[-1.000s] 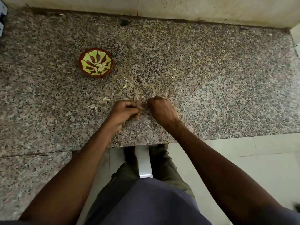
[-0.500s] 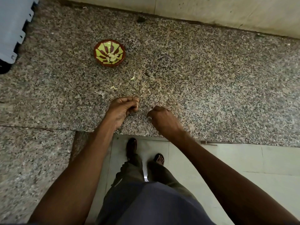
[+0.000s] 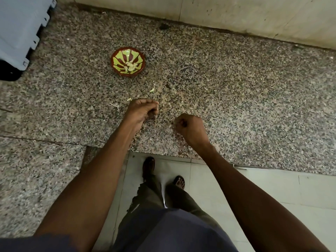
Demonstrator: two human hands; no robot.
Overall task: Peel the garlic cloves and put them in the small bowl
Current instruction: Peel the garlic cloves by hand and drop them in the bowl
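The small red and green bowl (image 3: 127,74) stands on the granite counter (image 3: 236,99), with peeled garlic cloves (image 3: 131,66) lying in its middle. My left hand (image 3: 143,110) hovers below and to the right of the bowl. Its fingers are curled in, thumb against fingertips, seemingly pinching a small garlic clove that stays hidden inside. My right hand (image 3: 190,127) sits a little lower to the right, apart from the left, balled into a loose fist with nothing showing in it. Bits of garlic skin (image 3: 152,90) lie between the bowl and my hands.
A grey-blue plastic crate (image 3: 18,30) stands at the counter's back left corner. A pale wall (image 3: 254,15) runs along the back. The counter's front edge (image 3: 163,155) is just under my wrists, with tiled floor and my feet below.
My hands have come apart: they were together over the skin scraps, and now the left is nearer the bowl while the right has drawn back to the right. The view has shifted left.
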